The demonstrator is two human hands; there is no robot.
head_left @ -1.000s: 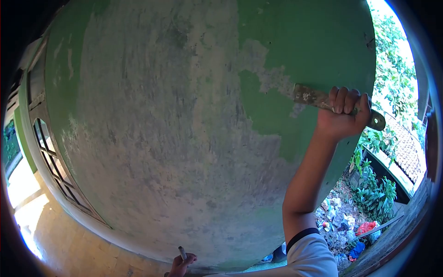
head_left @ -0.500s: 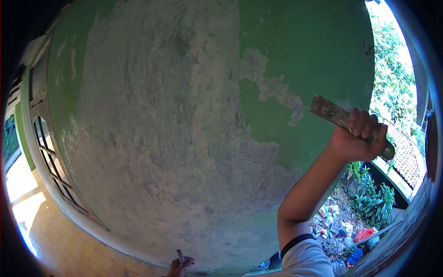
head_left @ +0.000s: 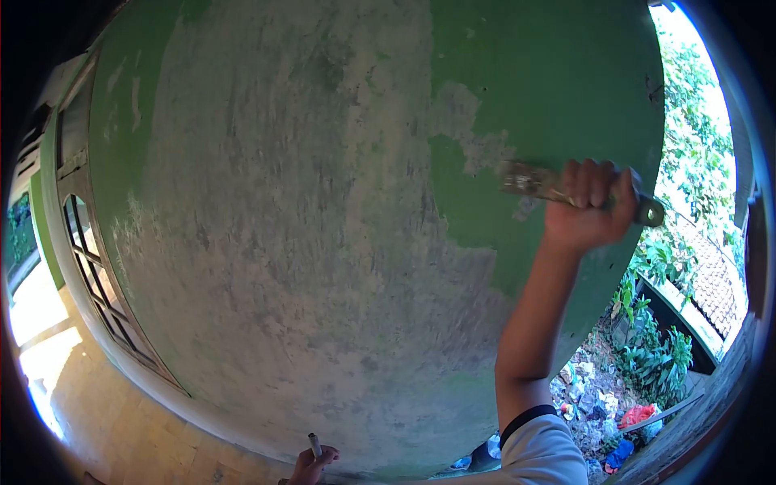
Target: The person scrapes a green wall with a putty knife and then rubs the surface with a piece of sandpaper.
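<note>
Raised at the right, my right hand (head_left: 592,206) is wrapped round the handle of a paint scraper (head_left: 525,179). The blade points left, slightly smeared by motion, and overlaps the edge of a bare patch on the green painted wall (head_left: 550,81). The handle's end, with a hole in it, sticks out past my fist. Low at the bottom edge, my left hand (head_left: 309,467) is closed round a short, pale, rod-like object (head_left: 314,444) with a dark tip; its lower part is hidden in my fingers.
Much of the wall's middle is scraped to grey plaster (head_left: 291,242). A framed window (head_left: 105,283) lies at the left, above a tiled floor (head_left: 137,428). Beyond the wall's right edge are plants (head_left: 663,356), scattered rubbish (head_left: 594,396) and a tiled roof (head_left: 711,267).
My right hand has moved left and up with the scraper, which is now closer to level and over the peeled patch. My left hand stays nearly in place.
</note>
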